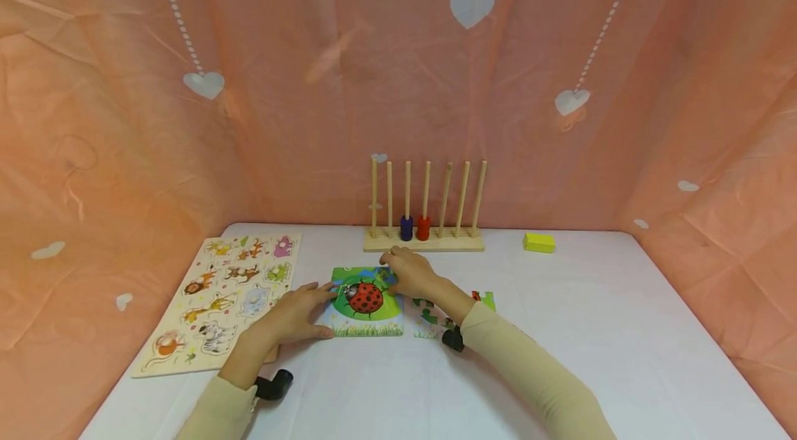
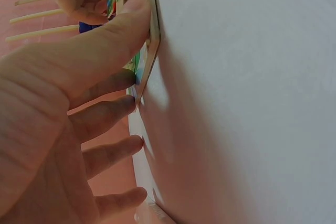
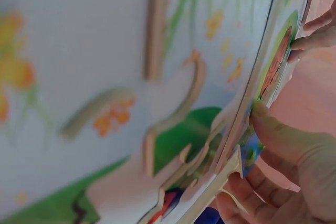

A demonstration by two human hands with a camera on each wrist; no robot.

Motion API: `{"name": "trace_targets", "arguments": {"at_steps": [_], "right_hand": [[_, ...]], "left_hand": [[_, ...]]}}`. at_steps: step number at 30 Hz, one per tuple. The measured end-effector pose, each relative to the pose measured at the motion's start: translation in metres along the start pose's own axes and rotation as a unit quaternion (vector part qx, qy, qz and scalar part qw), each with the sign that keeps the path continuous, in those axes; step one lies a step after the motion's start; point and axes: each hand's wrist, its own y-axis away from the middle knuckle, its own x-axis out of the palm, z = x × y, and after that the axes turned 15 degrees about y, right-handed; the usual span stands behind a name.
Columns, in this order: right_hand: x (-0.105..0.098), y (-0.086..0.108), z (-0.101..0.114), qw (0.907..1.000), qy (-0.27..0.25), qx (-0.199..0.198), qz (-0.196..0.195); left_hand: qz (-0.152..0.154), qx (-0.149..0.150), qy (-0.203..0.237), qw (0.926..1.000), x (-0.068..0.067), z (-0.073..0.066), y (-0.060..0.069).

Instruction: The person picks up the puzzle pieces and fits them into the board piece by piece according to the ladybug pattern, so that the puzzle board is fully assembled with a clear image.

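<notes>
A ladybug puzzle board (image 1: 367,326) lies flat on the white table, with a red spotted ladybug on a green patch. My left hand (image 1: 299,315) touches the board's left side, its fingers spread and fairly straight, the thumb at the near corner. At the far right corner, my right hand (image 1: 412,276) pinches a blue and green puzzle piece (image 3: 251,152) between thumb and fingers. The piece is tilted in the right wrist view. Loose puzzle pieces (image 1: 425,333) lie right of the board, partly hidden under the right forearm.
A wooden animal peg puzzle (image 1: 189,274) lies at the left. Behind the board stands a wooden rack (image 1: 448,244) of upright pegs, with blue beads (image 1: 407,228) and red beads (image 1: 423,228). A yellow block (image 1: 539,243) is at the back right. Pink cloth (image 1: 398,101) encloses the table.
</notes>
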Motion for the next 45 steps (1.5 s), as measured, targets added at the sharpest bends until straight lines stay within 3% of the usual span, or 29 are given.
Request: {"name": "trace_targets", "arguments": {"at_steps": [30,41,45], "right_hand": [[0.004,-0.007,0.007,0.9996,-0.018,0.007,0.021],[0.003,-0.003,0.002,0.9998,-0.018,-0.002,0.004],[-0.003,0.003,-0.004,0.9987,-0.042,-0.004,0.029]], "left_hand": [[-0.002,-0.008,0.004,1.0000,0.000,0.001,0.001],[-0.003,-0.003,0.006,1.0000,0.000,0.000,0.002],[-0.001,-0.005,0.006,1.0000,-0.001,-0.001,0.001]]}}
